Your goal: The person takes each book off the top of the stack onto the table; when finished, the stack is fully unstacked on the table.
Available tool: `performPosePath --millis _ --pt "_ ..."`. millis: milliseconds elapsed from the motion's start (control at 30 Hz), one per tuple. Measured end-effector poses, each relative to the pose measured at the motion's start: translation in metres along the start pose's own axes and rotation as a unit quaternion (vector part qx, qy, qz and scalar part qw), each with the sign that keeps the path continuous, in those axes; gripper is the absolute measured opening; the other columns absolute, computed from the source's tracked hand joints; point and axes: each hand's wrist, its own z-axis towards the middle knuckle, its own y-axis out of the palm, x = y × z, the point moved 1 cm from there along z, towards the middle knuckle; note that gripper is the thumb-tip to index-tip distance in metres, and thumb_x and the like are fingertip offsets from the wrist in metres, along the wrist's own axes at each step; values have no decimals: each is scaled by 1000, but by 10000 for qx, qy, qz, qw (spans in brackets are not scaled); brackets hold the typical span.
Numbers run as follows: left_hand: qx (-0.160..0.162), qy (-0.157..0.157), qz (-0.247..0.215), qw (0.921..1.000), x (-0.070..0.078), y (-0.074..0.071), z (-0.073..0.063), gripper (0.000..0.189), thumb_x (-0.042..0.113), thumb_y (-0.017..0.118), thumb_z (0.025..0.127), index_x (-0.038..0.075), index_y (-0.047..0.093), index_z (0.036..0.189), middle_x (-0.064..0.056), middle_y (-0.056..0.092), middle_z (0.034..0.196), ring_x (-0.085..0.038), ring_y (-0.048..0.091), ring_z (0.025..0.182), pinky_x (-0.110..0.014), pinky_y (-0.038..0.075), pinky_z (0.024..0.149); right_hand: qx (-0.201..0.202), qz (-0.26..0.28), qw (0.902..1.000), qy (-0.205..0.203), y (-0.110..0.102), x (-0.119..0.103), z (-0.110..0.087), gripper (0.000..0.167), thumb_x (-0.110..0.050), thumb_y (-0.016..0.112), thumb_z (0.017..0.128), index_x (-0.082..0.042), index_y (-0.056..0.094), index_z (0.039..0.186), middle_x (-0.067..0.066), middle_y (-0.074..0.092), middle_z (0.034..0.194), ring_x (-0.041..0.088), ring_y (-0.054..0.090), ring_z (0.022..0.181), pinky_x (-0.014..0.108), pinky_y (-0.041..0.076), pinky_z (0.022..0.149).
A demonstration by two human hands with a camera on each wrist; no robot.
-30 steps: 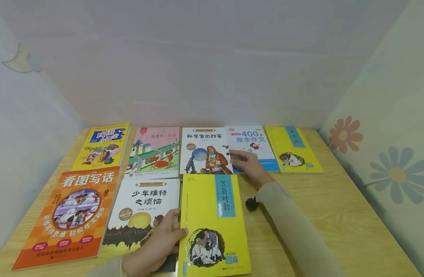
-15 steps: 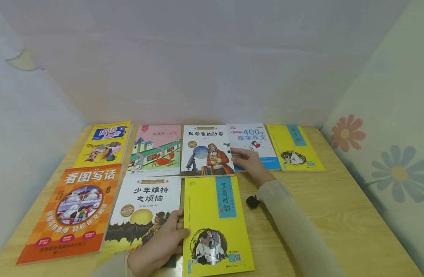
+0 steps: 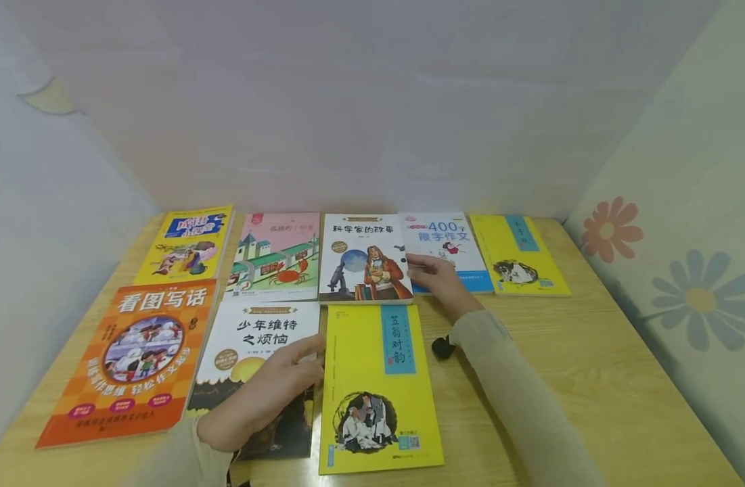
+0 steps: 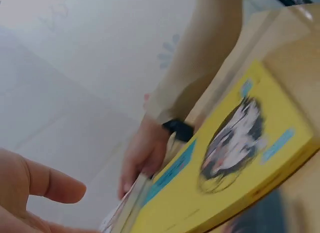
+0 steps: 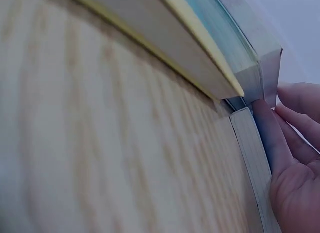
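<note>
My left hand [image 3: 268, 389] hovers above the white-and-dark paperback [image 3: 281, 433], beside the left edge of the yellow book [image 3: 378, 426]. In the left wrist view its thumb [image 4: 62, 187] and finger stand apart with nothing between them. My right hand [image 3: 440, 281] rests at the right edge of the scientist-cover book [image 3: 348, 287], over part of the blue-and-white book [image 3: 476, 283]. In the right wrist view its fairly straight fingers [image 5: 272, 135] touch a book corner. The yellow book lies flat just in front of the scientist-cover book.
An orange book [image 3: 110, 406] lies at the front left. Along the back row are a yellow cartoon book [image 3: 192, 260], a pink crab-cover book [image 3: 275, 284] and a second yellow book [image 3: 543, 270]. A wooden table [image 3: 616, 392] bears them, with curtain-like walls around.
Early on, the yellow book shifts slightly toward me, its top edge coming away from the scientist-cover book. My left hand has since let go of its edge and moved up-left. The right hand hardly moves.
</note>
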Motion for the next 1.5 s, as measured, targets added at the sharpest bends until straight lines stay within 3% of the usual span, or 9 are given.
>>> performPosePath --millis 100,300,467,600,800,1067,1233,1500 --pt "148 96 119 9998 8 -13 11 57 7 47 102 -8 31 154 -28 34 158 -43 33 145 -57 33 116 1 82 10000 36 -1 1 0 44 -29 68 99 -31 60 143 -4 59 142 18 53 132 44 37 117" --pt "722 393 242 9963 16 -35 52 46 11 48 104 -2 45 149 -21 46 153 -37 41 142 -52 34 117 61 73 9999 74 1 0 0 44 -28 67 99 -30 60 143 -2 60 141 19 53 132 44 38 117" --pt "1332 637 636 9870 26 -50 87 44 15 47 105 4 49 148 -13 50 150 -29 45 141 -48 38 116 193 17 9997 170 3 -2 0 41 -29 67 99 -33 62 140 -3 61 139 19 53 131 44 39 116" --pt "1773 643 948 9775 27 -64 112 44 19 45 106 9 49 149 -10 49 152 -27 44 141 -46 39 114 163 115 9997 151 2 -2 2 41 -29 68 99 -30 62 139 -2 62 138 19 55 130 43 39 115" --pt "1631 470 376 9848 9 -77 144 51 20 46 106 11 40 156 -7 38 160 -27 36 146 -46 32 119 177 156 9991 350 7 -2 1 43 -33 69 97 -32 60 140 -5 60 139 19 54 130 45 37 116" --pt "1153 702 -583 9891 -7 -68 162 61 6 47 104 3 24 160 -11 22 167 -23 25 152 -35 27 121 234 -474 9986 69 9 -6 1 68 -34 82 87 -21 53 148 7 59 141 27 54 131 47 43 112" --pt "1070 754 -507 9901 -9 -68 160 61 6 43 105 6 21 161 -11 22 167 -22 25 152 -37 28 120 248 -637 9975 177 10 -9 1 72 -36 83 86 -23 51 149 5 57 143 27 51 133 48 42 113" --pt "981 721 -336 9920 -14 -71 158 54 4 38 108 9 25 161 -10 26 166 -24 25 152 -39 27 122 177 -307 9983 458 9 -10 3 69 -28 80 89 -23 49 150 3 56 144 26 49 136 49 39 115"
